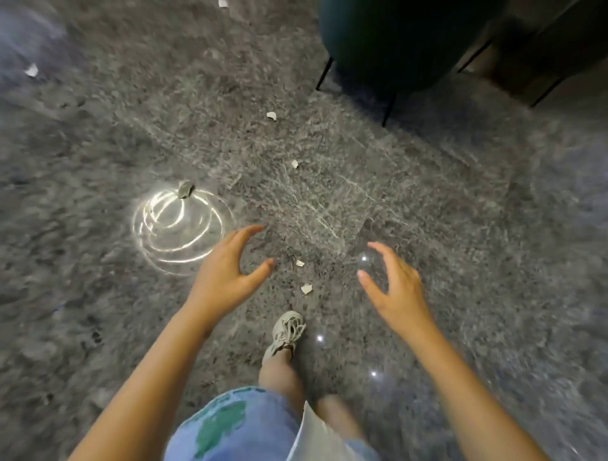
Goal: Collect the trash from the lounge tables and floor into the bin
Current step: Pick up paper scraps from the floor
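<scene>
Several small white paper scraps lie on the grey marble floor. One scrap (306, 288) and a smaller scrap (299, 263) lie between my hands, just ahead of my shoe. My left hand (227, 269) hovers to their left, fingers spread and empty. My right hand (391, 283) hovers to their right, also spread and empty. Further out lie a scrap (294, 164), another scrap (271, 115), a grey crumpled scrap (185, 190), a far-left scrap (31, 70) and one scrap (223, 3) at the top edge. No bin is in view.
A dark green chair (394, 42) on thin black legs stands at the upper right, with a dark piece of furniture (539, 59) beside it. A bright ring-shaped light reflection (177, 227) lies on the floor at left. My shoe (285, 332) is below the nearest scraps.
</scene>
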### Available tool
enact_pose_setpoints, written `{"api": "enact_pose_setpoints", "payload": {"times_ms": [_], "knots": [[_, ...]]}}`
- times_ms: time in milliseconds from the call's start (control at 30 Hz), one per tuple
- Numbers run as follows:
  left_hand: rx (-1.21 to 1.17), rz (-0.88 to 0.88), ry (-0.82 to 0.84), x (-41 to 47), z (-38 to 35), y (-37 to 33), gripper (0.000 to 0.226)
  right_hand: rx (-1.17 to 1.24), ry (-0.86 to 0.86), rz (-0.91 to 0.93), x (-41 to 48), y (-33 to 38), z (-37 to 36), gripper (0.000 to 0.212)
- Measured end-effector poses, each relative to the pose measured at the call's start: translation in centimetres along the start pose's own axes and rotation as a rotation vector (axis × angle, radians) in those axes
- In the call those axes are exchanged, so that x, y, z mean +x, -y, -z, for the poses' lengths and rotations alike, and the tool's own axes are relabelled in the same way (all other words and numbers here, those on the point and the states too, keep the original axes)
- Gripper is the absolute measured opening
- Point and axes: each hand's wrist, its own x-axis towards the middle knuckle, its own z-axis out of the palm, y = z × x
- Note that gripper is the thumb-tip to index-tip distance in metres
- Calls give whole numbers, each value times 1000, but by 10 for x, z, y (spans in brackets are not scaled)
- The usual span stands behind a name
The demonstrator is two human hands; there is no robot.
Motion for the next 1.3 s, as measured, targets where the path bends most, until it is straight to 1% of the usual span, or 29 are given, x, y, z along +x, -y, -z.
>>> {"api": "enact_pose_setpoints", "payload": {"times_ms": [167, 267, 400, 533, 633, 767, 1067, 1200, 1300], "knots": [[-42, 117, -98, 68, -53, -3, 69, 4, 123, 92, 102, -54, 7, 50], [-62, 199, -155, 101, -92, 3, 59, 28, 194, 151, 159, -88, -3, 51], [-43, 310, -257, 135, -157, 19, 56, 35, 343, 256, 218, -142, -36, 52], [-67, 426, -385, 158, -239, 49, 56, -12, 494, 434, 266, -204, -86, 51], [-94, 497, -450, 166, -302, 78, 54, -53, 558, 538, 293, -250, -127, 52], [-105, 547, -474, 170, -372, 128, 57, -28, 574, 569, 319, -295, -199, 51], [-53, 653, -540, 150, -514, 298, 63, 108, 568, 779, 345, -378, -410, 51], [-23, 622, -524, 149, -562, 360, 67, 60, 580, 854, 363, -408, -482, 53], [-9, 591, -532, 155, -586, 391, 65, 21, 556, 919, 379, -421, -515, 55]]}}
